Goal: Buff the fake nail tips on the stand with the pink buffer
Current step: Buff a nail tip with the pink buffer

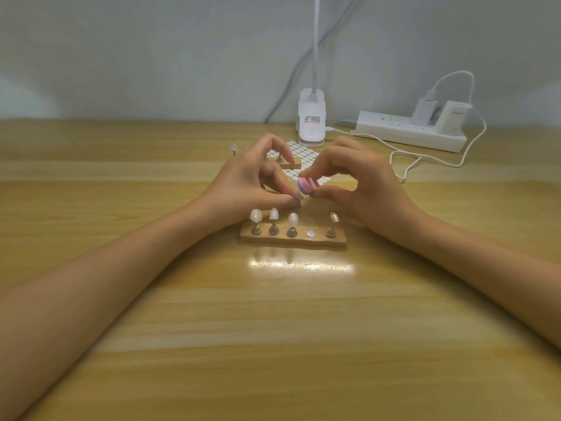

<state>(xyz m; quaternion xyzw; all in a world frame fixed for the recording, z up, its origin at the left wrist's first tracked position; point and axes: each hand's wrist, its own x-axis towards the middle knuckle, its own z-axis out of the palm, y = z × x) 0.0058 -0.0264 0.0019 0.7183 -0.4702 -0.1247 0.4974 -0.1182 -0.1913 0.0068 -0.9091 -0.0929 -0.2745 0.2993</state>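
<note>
- While the left hand (252, 180) pinches a loose nail tip (297, 194) between thumb and curled fingers, the right hand (352, 177) grips the pink buffer (307, 185), a small rounded block banded pink, white and purple; its end rests against that tip
- Both meet at twelve o'clock from the wooden stand (334, 242), a flat tan bar on the glossy wood-grain table (273, 344); four translucent oval mounted nail tips (274, 214) stand upright on metal pegs; one round disc (310, 233) is bare
- At one o'clock lie a sheet of white oval stickers (303, 153) and a white plastic lamp clip (311, 123); toward two o'clock, a power strip (403, 133)
</note>
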